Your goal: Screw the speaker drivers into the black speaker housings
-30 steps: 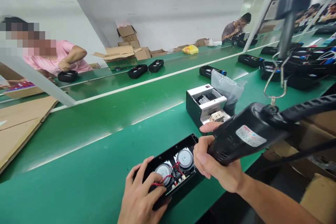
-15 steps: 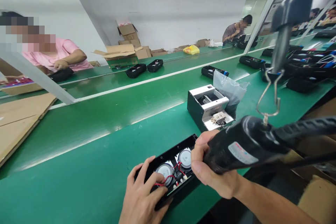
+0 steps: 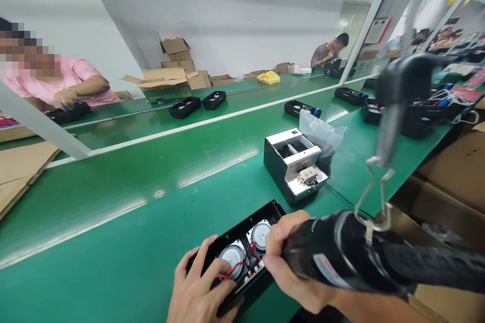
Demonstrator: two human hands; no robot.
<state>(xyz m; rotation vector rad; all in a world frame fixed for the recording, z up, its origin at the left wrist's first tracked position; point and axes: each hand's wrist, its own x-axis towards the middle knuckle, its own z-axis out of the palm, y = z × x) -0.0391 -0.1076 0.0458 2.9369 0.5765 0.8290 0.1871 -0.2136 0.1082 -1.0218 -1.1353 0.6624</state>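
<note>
A black speaker housing (image 3: 250, 220) lies tilted on the green bench in front of me, its inside facing up. Two round silver speakers show in it, the nearer speaker (image 3: 232, 261) and the farther speaker (image 3: 260, 235), with red wires and small white connectors along one side. My left hand (image 3: 204, 282) is closed around the near end of the housing, fingers reaching over its edge toward the wires. My right hand (image 3: 291, 262) is wrapped around a black electric screwdriver (image 3: 333, 250) above the far end. That hand hides the screwdriver's tip. A metal hook (image 3: 375, 197) holds up the tool's back end.
A silver-and-black screw feeder (image 3: 295, 164) stands beyond the housing, a clear plastic bag (image 3: 322, 133) behind it. Black housings, such as this black housing (image 3: 302, 109), lie along the green conveyor (image 3: 212, 136). Across it a person in a pink shirt (image 3: 81, 78) handles another. Cardboard boxes (image 3: 450, 176) stand at right.
The view has shifted, showing more of the line at right. The screwdriver's body and hook sit lower in the picture. Both hands keep their hold.
</note>
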